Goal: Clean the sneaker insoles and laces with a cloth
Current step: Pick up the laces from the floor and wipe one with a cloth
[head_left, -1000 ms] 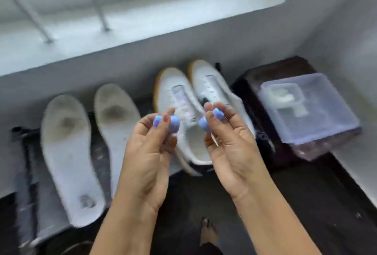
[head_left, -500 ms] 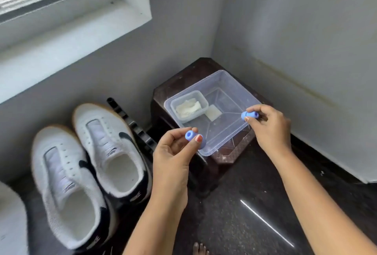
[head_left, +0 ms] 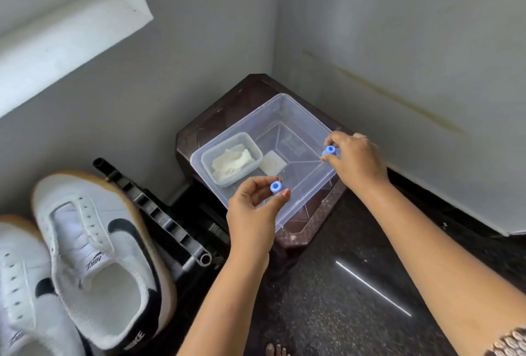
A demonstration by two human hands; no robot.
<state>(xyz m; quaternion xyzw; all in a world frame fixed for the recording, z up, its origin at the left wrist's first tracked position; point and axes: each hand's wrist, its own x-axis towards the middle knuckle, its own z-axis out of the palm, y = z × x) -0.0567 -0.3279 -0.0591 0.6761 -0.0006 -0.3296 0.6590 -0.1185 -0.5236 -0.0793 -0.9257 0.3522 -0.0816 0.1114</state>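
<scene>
Two blue pieces, one per hand. My left hand pinches the left blue ring between thumb and fingertips. My right hand pinches the right blue ring the same way. Both are small, smooth and hollow.

Two clear plastic tubs: big tub under both hands, my right over its right rim, my left over its near rim. The small tub sits inside it, just past my left fingertips, and holds one crumpled white cloth.

One dark glossy stool carries the tubs, wedged into the wall corner, walls close beyond my right hand.

Two sneakers left of my left hand, white with gum soles: first sneaker, second sneaker. Open speckled floor under my forearms.
</scene>
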